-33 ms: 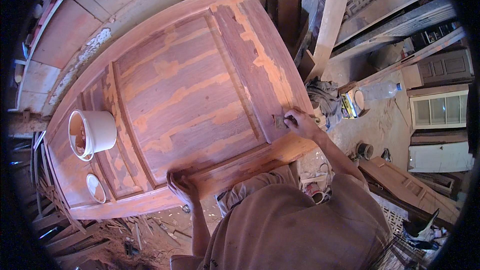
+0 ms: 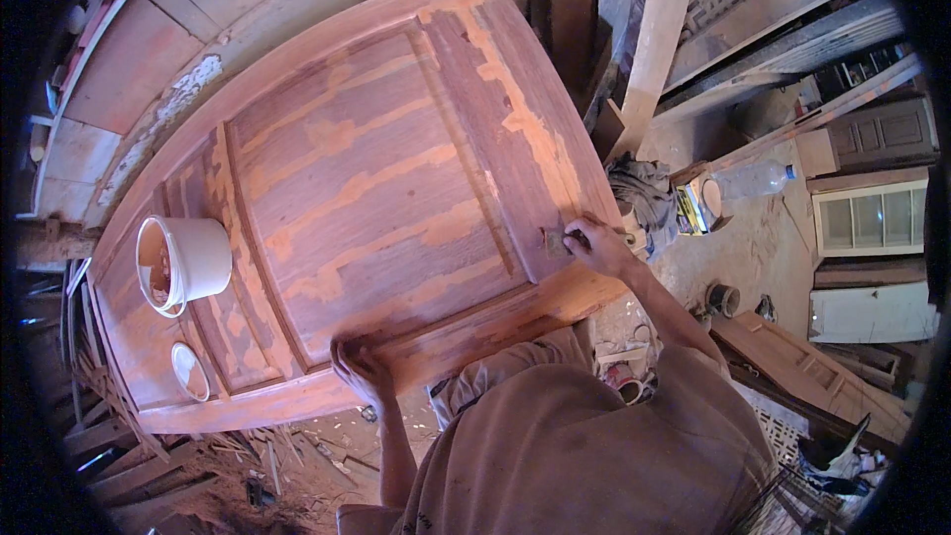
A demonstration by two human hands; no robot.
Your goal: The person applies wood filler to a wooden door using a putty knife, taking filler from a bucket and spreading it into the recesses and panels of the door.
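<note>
Mainly, a panelled wooden door (image 2: 367,188), patched with orange filler (image 2: 535,134), occupies the centre of the frame. At left stands a white bucket (image 2: 203,258). The left hand (image 2: 364,372) rests, fingers bent, at the door's lower edge; whether it grips, I cannot tell. The right hand (image 2: 599,246), right of centre, pinches apparently a small scraper (image 2: 557,242); probably smoothing is in hand, and the next stroke calls for even pressure.

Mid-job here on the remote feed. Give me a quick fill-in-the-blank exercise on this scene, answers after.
1. The hand holding the small flat tool is the person's ____ one.
2. The bucket on the panelled door is coloured ____.
3. In the picture, that bucket is to the ____ of the other hand.
4. The cap of the clear bottle is ____.

Missing words: right; white; left; blue.
</note>
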